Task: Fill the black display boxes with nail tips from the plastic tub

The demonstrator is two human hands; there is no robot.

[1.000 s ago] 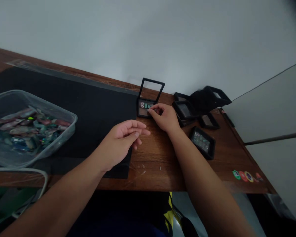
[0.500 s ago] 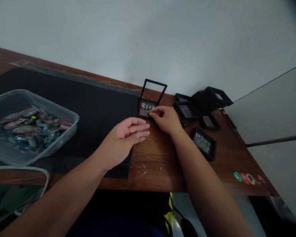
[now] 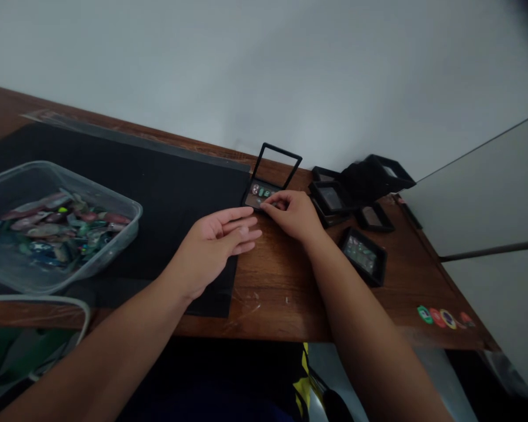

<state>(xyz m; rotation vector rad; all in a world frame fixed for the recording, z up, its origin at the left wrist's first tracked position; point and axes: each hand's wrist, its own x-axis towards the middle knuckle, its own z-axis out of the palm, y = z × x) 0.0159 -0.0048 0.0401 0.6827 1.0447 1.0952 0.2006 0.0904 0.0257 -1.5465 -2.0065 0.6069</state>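
Note:
A small black display case (image 3: 248, 200) stands with its framed lid (image 3: 264, 156) raised, close to the wall. Inside, a row of small pink and green polished stones (image 3: 261, 191) lies on the clear film, with another small stone just below them. My right hand (image 3: 293, 212) reaches over the front right of the case, thumb and fingers pinched low inside it; what they grip is hidden. My left hand (image 3: 222, 243) hovers palm-up before the case. Its fingers are stretched and its thumb is pressed across them, covering whatever lies beneath.
A clear plastic tub (image 3: 134, 225) of mixed stones sits at left on a black mat (image 3: 171, 181). More black cases (image 3: 332, 199) are piled at right, near a closed, filled case (image 3: 361, 258). Round stickers (image 3: 446, 318) mark the table's right front.
My right fingertips have shifted slightly left and down inside the case. My left hand has drawn back a little to the left, and the small greenish piece by its thumb is now hidden.

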